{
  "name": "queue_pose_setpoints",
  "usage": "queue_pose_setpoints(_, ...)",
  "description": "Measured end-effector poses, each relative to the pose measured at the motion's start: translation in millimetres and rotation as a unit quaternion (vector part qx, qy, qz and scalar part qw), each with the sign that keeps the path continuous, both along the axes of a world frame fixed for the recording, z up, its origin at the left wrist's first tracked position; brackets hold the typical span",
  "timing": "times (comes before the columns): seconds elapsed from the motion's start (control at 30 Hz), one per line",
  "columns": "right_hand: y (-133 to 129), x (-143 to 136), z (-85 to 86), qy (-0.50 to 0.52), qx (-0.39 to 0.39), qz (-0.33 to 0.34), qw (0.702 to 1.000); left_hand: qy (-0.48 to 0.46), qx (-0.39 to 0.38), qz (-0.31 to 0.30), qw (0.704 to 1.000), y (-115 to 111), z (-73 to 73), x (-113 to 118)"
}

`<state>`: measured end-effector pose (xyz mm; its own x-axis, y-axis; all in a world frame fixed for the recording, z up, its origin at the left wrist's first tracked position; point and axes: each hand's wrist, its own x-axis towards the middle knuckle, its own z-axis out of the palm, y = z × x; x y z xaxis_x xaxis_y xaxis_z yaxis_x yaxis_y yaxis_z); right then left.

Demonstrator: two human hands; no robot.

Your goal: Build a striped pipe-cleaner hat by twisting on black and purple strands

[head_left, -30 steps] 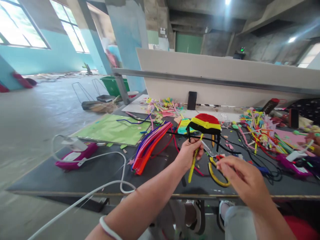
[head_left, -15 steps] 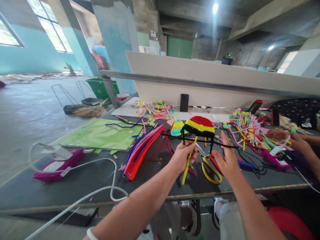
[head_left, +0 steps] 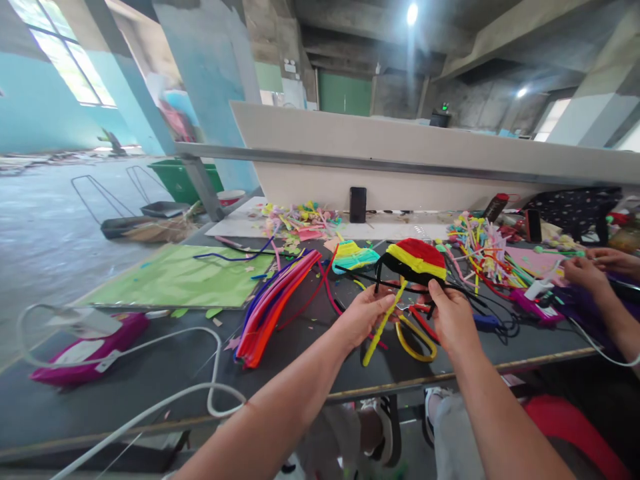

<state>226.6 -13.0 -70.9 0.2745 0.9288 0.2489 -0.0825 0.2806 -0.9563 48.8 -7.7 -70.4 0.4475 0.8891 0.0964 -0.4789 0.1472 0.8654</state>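
Note:
A curved piece of red, yellow and black pipe cleaners (head_left: 414,259) is held up over the table, with loose black stems hanging from it. My left hand (head_left: 367,312) is closed on its lower left side, with a yellow pipe cleaner (head_left: 380,331) also between the fingers. At its lower right edge, my right hand (head_left: 450,310) pinches the piece. Scissors with yellow handles (head_left: 417,340) lie beneath, between both hands. A bundle of pink, orange and purple pipe cleaners (head_left: 280,307) is left of my hands, and a yellow and turquoise piece (head_left: 354,257) lies behind them.
Green sheets (head_left: 170,277) lie at the left. Magenta power strips (head_left: 90,350) with white cables sit at both sides. A phone (head_left: 357,205) leans on the back board. Another person's hands (head_left: 590,270) are at far right.
My right hand was open beside the piece and now pinches its lower right edge. The piece has tilted, its right side lower. The camera view has shifted slightly right.

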Motion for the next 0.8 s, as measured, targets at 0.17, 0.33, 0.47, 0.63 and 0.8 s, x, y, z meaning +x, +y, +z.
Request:
queue_pose_setpoints(0.17,1.3,13.9,4.2,0.01,0.002,-0.015,1.0,0.092,0.025,0.189,0.977,12.9,-7.0,-4.4)
queue_pose_setpoints(0.33,-3.4,16.5,10.5,0.017,-0.033,0.022,0.999,0.093,0.098,0.282,0.95,20.3,-9.6,-7.5)
queue_pose_setpoints(0.47,-6.7,13.4,12.2,-0.004,-0.066,0.051,0.996,0.076,0.124,0.315,0.938,21.2,-5.3,-10.2)
queue_pose_setpoints(0.63,-10.7,6.0,11.8,-0.065,-0.066,0.101,0.991,-0.026,0.07,0.287,0.955,19.9,1.5,-12.2)
queue_pose_setpoints(0.8,-11.4,-2.3,12.0,-0.027,-0.065,0.099,0.993,-0.087,0.018,0.212,0.973,16.3,4.4,-10.8)
